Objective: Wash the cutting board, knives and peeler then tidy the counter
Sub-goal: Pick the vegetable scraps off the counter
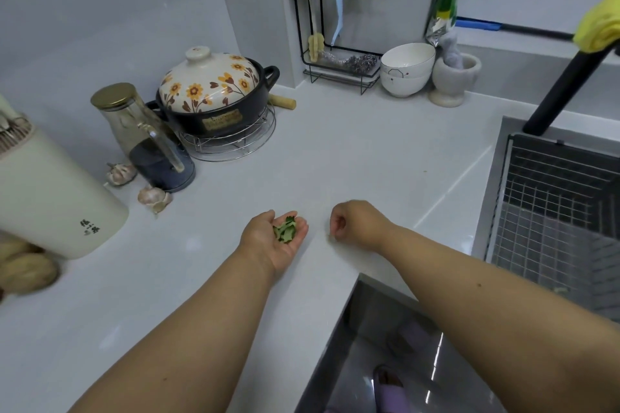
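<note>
Here, the left hand (273, 238) lies palm up on the white table (352, 157), its grip loosely cupped around green peel scraps (285, 230). Just right, the right hand (352, 225) curls, holding nothing visible.

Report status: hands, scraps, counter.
Left hand cupped, palm up, carrying green scraps. Right hand curled on counter, contents unclear. Nothing in the way.

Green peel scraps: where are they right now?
In the head view, the green peel scraps lie in the cupped palm of the left hand, low over the counter, just left of the curled right hand.
</note>
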Demonstrator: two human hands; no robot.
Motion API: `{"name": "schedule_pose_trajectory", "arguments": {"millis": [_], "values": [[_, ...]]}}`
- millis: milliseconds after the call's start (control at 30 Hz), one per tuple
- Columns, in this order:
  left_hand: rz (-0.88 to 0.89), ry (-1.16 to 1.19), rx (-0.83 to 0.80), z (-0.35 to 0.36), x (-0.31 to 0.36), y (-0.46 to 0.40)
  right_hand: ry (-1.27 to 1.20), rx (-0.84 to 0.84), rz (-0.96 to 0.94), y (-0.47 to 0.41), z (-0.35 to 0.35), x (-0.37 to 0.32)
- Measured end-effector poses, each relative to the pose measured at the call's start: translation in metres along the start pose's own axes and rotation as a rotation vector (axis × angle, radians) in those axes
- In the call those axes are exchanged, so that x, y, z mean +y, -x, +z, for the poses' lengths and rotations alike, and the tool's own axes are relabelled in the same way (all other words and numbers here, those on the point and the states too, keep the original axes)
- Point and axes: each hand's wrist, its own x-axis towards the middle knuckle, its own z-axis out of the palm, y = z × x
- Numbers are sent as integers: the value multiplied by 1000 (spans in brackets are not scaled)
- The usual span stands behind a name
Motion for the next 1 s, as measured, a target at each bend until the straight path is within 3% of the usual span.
{"name": "schedule_pose_trajectory", "arguments": {"millis": [167,233,367,400,667,1000], "values": [[-6,-41,11,8,-5,-1,-652,476,59,2,-53,-22],[-33,-48,-23,18,-11,0,-674,567,24,7,-63,-33],[-89,-17,-170,42,-26,9,-120,168,-82,24,-49,-30],[-98,-10,-195,47,-29,11,-55,152,-85,28,-46,-25],[-165,-164,-266,92,-62,23,-414,423,118,70,-80,22],[-241,-344,-309,146,-140,42,-515,634,335,165,-142,98]]}}
